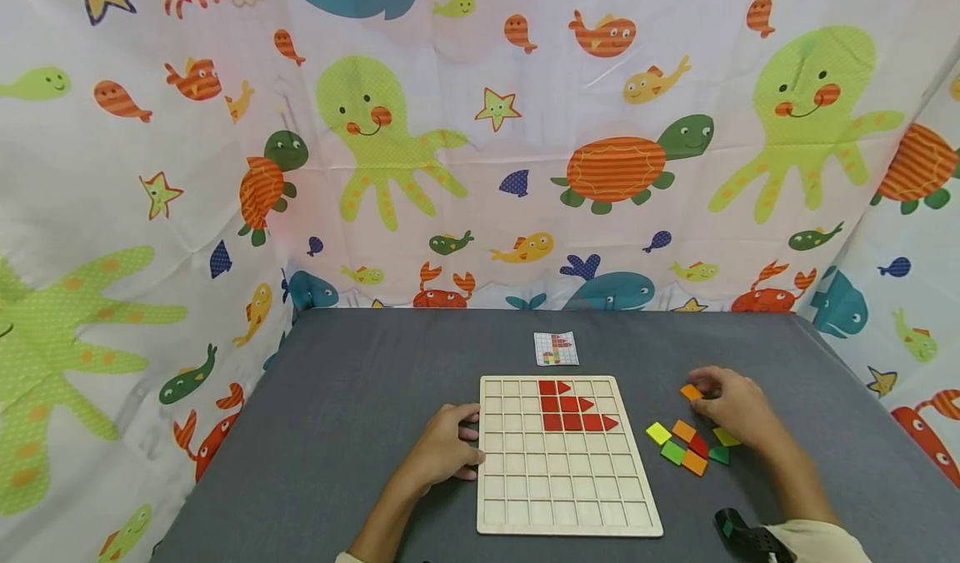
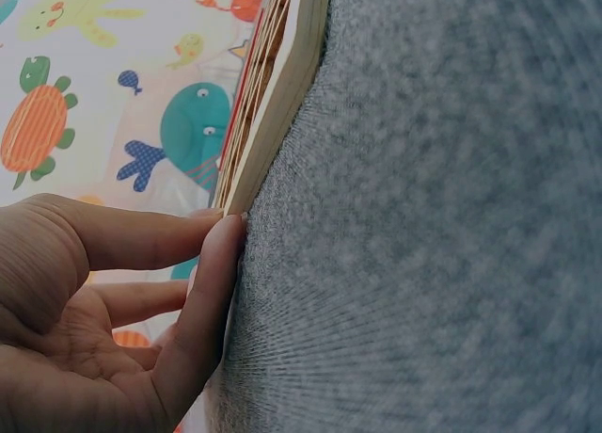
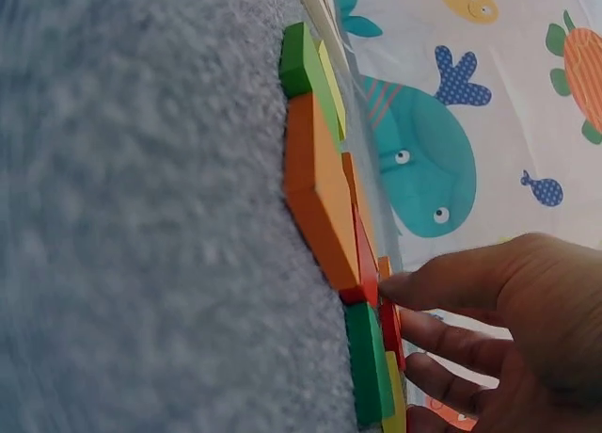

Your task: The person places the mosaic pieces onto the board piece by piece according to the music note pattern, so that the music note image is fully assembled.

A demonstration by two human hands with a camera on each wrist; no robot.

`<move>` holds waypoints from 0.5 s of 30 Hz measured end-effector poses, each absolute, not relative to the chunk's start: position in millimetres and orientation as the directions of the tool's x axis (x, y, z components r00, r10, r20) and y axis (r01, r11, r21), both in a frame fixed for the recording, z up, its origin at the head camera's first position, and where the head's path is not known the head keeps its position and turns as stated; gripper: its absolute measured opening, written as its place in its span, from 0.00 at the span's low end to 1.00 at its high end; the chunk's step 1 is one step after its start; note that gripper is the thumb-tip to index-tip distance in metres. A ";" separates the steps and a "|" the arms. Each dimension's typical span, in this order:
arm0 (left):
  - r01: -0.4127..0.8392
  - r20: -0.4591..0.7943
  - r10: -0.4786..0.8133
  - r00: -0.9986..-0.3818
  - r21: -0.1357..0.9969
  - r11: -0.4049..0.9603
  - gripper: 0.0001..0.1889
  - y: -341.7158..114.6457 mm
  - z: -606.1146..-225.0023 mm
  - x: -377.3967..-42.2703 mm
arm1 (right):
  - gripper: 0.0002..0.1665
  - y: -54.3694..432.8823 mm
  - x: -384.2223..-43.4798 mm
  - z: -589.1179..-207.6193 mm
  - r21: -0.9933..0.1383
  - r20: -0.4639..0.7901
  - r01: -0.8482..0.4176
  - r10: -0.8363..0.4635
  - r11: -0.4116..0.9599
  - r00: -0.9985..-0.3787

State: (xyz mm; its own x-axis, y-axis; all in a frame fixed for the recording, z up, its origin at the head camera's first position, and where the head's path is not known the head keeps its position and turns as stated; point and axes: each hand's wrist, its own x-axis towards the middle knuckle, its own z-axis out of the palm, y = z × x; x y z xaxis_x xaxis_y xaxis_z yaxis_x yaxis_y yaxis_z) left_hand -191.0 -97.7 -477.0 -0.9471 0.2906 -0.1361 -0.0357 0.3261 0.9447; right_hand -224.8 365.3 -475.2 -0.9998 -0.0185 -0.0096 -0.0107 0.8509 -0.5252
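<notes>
A pale wooden grid board [image 1: 566,488] lies on the table, with several red square and triangle tiles [image 1: 551,421] in three rows near its top. My left hand [image 1: 442,448] holds the board's left edge; in the left wrist view the thumb and a finger meet at the board's rim [image 2: 273,122]. My right hand [image 1: 738,405] is right of the board, its thumb and fingers at an orange square tile [image 1: 690,392]. Below that hand lie loose tiles: yellow [image 1: 658,433], light green [image 1: 672,452], orange [image 1: 694,463], red [image 1: 699,445] and dark green [image 1: 719,455].
A small printed pattern card [image 1: 556,349] lies behind the board. Grey cloth [image 1: 337,396] covers the table. A curtain with sea animals [image 1: 480,155] hangs behind and at the sides. A black strap-like device [image 1: 750,538] sits by the right sleeve.
</notes>
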 end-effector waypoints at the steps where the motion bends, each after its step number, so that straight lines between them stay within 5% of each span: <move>1: -0.036 -0.137 0.291 -0.947 0.945 0.326 0.40 -97.7 -477.0 -191.2 | 0.28 364.6 -224.8 -475.3 -0.525 -0.007 -0.014 -0.021 0.851 -1.000; 15: -0.032 -0.132 0.289 -0.948 0.945 0.325 0.40 -97.6 -477.7 -190.9 | 0.24 362.8 -224.6 -472.6 -0.527 -0.056 0.045 0.018 0.848 -0.998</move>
State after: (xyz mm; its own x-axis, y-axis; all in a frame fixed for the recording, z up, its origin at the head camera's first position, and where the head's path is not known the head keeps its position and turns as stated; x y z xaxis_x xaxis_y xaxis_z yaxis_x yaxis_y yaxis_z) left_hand -190.9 -97.6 -477.7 -0.9483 0.2888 -0.1317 -0.0322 0.3252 0.9451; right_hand -224.6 362.8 -472.6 -0.9983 0.0179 -0.0557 0.0447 0.8485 -0.5274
